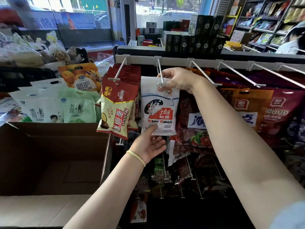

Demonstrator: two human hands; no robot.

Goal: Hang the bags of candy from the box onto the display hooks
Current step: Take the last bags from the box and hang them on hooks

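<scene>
A white White Rabbit candy bag [158, 111] hangs at the tip of a metal display hook [160, 75]. My right hand [178, 80] pinches the bag's top edge at the hook's end. Below, my left hand [151, 146] is open, fingertips touching the bag's bottom edge. The brown cardboard box [54, 162] stands open at the left; its visible inside holds nothing I can see. Red and cream Mylikes bags [118, 109] fill the hook to the left.
Further hooks [236, 73] run to the right above red and orange snack bags. Lower hooks [186, 166] hold dark packets. White and green bags [49, 106] stand behind the box. Black cartons [194, 40] sit atop the rack. A person [295, 38] stands far right.
</scene>
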